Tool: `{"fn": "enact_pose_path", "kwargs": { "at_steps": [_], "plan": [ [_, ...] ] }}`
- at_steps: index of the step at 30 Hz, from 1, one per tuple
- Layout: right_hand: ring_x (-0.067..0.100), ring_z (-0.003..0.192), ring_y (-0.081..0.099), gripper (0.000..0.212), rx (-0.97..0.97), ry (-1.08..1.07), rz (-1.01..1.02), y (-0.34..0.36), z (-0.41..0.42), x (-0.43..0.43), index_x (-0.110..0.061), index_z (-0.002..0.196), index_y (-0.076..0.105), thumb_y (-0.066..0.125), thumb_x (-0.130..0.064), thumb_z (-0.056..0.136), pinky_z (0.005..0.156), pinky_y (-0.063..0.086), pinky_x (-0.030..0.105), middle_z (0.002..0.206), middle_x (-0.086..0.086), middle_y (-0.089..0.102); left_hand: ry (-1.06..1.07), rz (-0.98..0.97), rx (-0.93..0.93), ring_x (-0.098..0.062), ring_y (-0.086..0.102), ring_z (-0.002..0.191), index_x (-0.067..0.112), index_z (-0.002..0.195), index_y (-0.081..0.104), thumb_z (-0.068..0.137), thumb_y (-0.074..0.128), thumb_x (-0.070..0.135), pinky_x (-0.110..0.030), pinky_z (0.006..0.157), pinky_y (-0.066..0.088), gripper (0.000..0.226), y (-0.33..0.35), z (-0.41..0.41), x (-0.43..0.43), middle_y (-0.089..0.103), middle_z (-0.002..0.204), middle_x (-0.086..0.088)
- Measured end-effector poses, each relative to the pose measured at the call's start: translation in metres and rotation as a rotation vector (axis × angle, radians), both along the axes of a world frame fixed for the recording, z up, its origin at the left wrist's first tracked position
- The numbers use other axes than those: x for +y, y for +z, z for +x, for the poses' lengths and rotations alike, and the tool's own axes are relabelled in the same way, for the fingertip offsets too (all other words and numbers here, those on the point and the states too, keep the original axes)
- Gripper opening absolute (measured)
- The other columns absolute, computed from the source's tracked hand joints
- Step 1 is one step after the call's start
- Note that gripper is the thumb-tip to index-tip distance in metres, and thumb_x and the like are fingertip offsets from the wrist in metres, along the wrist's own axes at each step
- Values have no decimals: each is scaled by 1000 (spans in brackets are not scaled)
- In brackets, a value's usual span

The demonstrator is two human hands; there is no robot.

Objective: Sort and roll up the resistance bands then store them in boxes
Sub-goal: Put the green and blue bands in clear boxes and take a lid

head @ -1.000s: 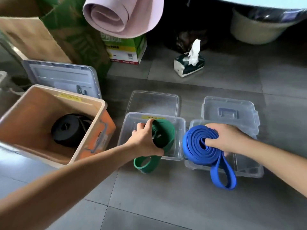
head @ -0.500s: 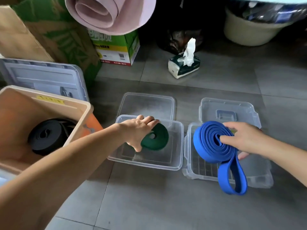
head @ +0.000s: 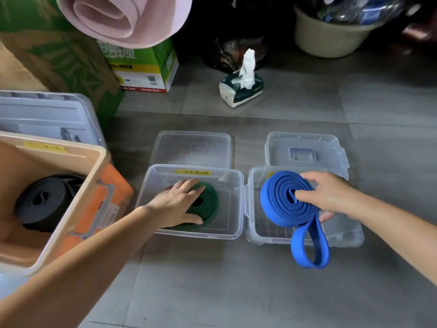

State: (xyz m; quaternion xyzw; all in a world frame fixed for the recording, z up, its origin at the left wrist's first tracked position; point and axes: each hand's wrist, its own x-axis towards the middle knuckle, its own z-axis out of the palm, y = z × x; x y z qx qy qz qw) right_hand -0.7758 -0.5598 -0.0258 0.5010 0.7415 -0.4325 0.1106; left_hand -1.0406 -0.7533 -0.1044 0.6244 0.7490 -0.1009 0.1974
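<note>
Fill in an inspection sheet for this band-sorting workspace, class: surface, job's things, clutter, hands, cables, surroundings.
Surface: grey tiled floor; the boxes stand on it.
Job's things: dark green rolled rubber band lying flat in the left clear plastic box; blue rolled rubber band held over the right clear plastic box, its loose loop hanging past the front rim; black rolled band in the beige plastic bin.
Clutter: white tissue pack on the floor.
Hands: left hand presses flat on the green band; right hand pinches the blue roll.
Cables: nothing seen.
Surroundings: pink rolled mat, green cardboard carton, beige round tub.
</note>
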Motion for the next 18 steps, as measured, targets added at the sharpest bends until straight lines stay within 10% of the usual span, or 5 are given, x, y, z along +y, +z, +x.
{"fn": "enact_pose_path", "kwargs": {
  "at_steps": [5, 11, 14, 18],
  "plan": [
    [20, 76, 71, 22, -8, -143, -206, 3, 6, 7, -18, 107, 60, 61, -22, 85, 61, 58, 33, 93, 4, 72, 4, 416, -384, -19, 37, 129, 18, 139, 39, 81, 26, 71, -32, 105, 33, 80, 53, 78, 42, 40, 140, 0],
    [24, 79, 69, 20, 252, -345, -151, 14, 4, 26, -24, 99, 46, 59, -18, 86, 60, 58, 34, 101, 9, 66, 417, 353, -879, -14, 30, 135, 21, 149, -3, 59, 64, 69, -38, 108, 35, 122, 71, 149, 70, 16, 150, 6],
    [26, 80, 69, 12, 338, -484, -189, 8, 1, 29, -18, 90, 46, 58, -17, 87, 58, 58, 37, 107, 12, 62, 405, 229, -787, -16, 44, 123, 31, 147, -13, 57, 82, 54, -33, 100, 41, 133, 65, 170, 73, 25, 142, 5],
    [29, 86, 67, 15, 311, -559, -243, -5, 10, 29, -12, 95, 48, 60, -15, 87, 53, 57, 33, 111, 13, 60, 357, 376, -574, -18, 55, 78, 21, 139, 27, 76, 63, 14, -28, 76, 47, 73, 54, 164, 72, 60, 106, 4]
  ]
}}
